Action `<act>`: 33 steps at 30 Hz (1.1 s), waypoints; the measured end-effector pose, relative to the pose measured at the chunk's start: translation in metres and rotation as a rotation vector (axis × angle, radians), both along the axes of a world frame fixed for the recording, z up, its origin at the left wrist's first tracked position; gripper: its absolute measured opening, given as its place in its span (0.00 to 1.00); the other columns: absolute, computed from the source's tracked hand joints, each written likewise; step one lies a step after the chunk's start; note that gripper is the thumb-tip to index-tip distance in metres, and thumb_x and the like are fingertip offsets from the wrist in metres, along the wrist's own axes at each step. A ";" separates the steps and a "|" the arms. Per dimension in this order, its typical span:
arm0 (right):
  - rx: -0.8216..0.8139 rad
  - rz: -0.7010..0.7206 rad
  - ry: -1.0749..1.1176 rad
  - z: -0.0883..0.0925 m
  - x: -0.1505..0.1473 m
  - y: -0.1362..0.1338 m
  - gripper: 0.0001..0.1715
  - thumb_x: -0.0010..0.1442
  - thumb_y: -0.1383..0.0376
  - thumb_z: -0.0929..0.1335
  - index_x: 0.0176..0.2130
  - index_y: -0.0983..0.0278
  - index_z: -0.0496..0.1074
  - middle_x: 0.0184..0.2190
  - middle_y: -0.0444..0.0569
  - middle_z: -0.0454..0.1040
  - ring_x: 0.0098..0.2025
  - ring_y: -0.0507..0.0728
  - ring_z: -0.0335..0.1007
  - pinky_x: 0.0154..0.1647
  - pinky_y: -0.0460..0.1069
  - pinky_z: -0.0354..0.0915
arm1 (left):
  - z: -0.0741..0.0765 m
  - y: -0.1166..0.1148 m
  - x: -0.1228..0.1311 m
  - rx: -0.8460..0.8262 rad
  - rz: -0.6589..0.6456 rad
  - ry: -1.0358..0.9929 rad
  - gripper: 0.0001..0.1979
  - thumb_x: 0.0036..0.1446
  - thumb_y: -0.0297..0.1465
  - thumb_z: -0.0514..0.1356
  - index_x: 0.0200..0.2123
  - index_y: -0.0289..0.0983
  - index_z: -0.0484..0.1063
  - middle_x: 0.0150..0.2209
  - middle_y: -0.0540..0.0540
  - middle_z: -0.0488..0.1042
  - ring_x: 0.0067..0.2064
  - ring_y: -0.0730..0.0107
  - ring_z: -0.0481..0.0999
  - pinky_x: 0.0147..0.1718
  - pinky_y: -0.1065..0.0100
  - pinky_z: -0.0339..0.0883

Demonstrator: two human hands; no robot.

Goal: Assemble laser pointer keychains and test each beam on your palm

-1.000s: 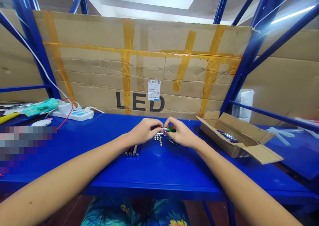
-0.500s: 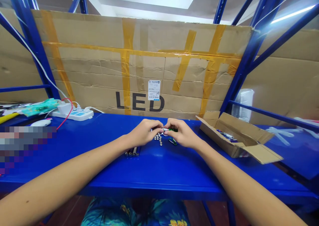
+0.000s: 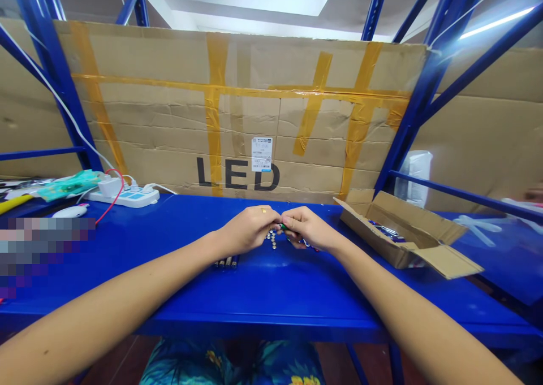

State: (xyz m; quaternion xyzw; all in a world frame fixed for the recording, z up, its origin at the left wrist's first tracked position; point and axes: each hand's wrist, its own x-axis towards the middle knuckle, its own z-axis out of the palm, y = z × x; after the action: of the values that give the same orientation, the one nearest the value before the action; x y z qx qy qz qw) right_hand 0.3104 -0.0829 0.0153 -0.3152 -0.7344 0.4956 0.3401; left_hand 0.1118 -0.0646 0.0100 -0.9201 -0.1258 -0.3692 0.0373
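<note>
Tightly pinching small green cylindrical piece (image 3: 283,226) between closed left hand (image 3: 250,228) and closed right hand (image 3: 308,229), just above loose silver button cells (image 3: 271,238) on blue metal table (image 3: 275,292); further right, open brown cardboard box (image 3: 424,229) holding small metallic pieces (image 3: 384,230)

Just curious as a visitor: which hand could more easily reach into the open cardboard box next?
Probably the right. The right hand sits nearer the cardboard box, which lies open on that side; the left hand would have to cross over. Both pinch a small green piece.
</note>
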 end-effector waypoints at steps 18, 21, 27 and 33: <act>0.022 -0.016 0.050 0.011 0.008 0.002 0.10 0.50 0.67 0.68 0.33 0.63 0.63 0.23 0.38 0.65 0.19 0.45 0.54 0.19 0.43 0.52 | 0.006 -0.021 0.013 -0.424 0.101 -0.111 0.05 0.59 0.27 0.57 0.32 0.35 0.72 0.26 0.50 0.75 0.28 0.73 0.72 0.30 0.70 0.63; 0.179 -0.012 -0.017 0.012 0.011 0.001 0.13 0.48 0.69 0.71 0.34 0.63 0.64 0.27 0.40 0.67 0.28 0.49 0.64 0.27 0.45 0.59 | 0.009 -0.019 0.013 -0.587 0.143 -0.184 0.05 0.57 0.28 0.59 0.31 0.35 0.74 0.27 0.49 0.76 0.28 0.72 0.71 0.29 0.70 0.62; 0.334 -0.115 -0.084 0.006 0.012 0.006 0.10 0.50 0.64 0.73 0.31 0.65 0.68 0.29 0.44 0.72 0.32 0.52 0.68 0.33 0.49 0.64 | 0.006 -0.013 0.011 -0.661 0.125 -0.185 0.05 0.57 0.29 0.59 0.31 0.34 0.73 0.27 0.49 0.75 0.28 0.73 0.71 0.28 0.71 0.63; 0.275 -0.136 -0.031 0.004 0.009 0.005 0.14 0.49 0.61 0.75 0.30 0.65 0.70 0.26 0.44 0.73 0.28 0.52 0.71 0.30 0.49 0.66 | 0.001 -0.009 0.008 -0.484 0.119 -0.162 0.05 0.59 0.28 0.58 0.32 0.35 0.72 0.29 0.50 0.76 0.31 0.74 0.72 0.31 0.71 0.62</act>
State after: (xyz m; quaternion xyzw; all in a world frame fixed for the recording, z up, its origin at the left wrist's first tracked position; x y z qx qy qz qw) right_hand 0.3194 -0.0777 0.0195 -0.3221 -0.7774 0.3615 0.4014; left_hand 0.1194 -0.0739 0.0106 -0.8606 -0.2670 -0.3978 -0.1725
